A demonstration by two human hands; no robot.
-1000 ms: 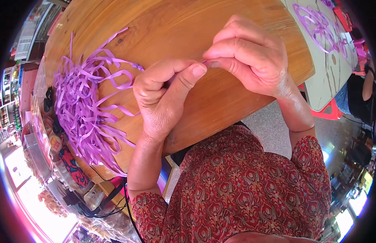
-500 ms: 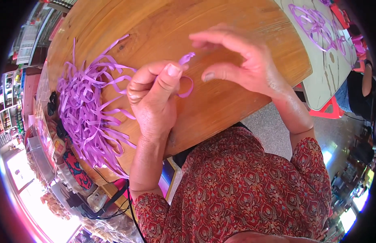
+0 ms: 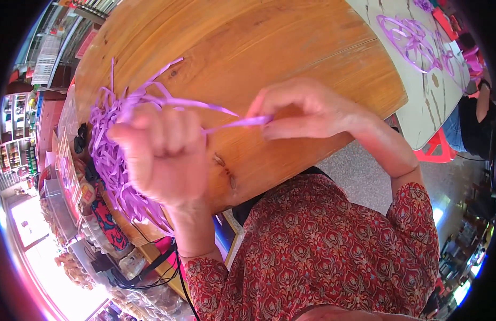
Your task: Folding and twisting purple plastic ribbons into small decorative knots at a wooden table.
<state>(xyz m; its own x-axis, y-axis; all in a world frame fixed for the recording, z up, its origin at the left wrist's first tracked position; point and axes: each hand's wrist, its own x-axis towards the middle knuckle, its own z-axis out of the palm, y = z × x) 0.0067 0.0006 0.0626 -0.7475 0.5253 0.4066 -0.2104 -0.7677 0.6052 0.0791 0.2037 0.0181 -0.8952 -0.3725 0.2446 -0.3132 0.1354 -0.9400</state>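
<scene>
Between the thumb and fingers of my right hand (image 3: pixel 306 109) is the end of a thin purple ribbon (image 3: pixel 232 124). It stretches leftward to my left hand (image 3: pixel 165 152), which is blurred by motion, fingers curled and closed. Purple shows at the left hand's upper edge, where the ribbon seems gripped; the exact hold is smeared. From there another purple strand (image 3: pixel 197 104) reaches toward the right hand, its tip in the air. Partly behind the left hand, a heap of cut purple ribbons (image 3: pixel 117 171) lies on the wooden table (image 3: pixel 290 48).
On a pale table (image 3: pixel 427 107) at the right lie loose loops of purple ribbon (image 3: pixel 413 43). Beside it are a red stool (image 3: pixel 439 148) and another person's arm (image 3: pixel 483 107). Bags, boxes and black cables (image 3: pixel 175 267) crowd the left side.
My left hand has moved left over the ribbon heap. The right hand, open before, has moved down and closed on the ribbon. The ribbon is now drawn out between the hands.
</scene>
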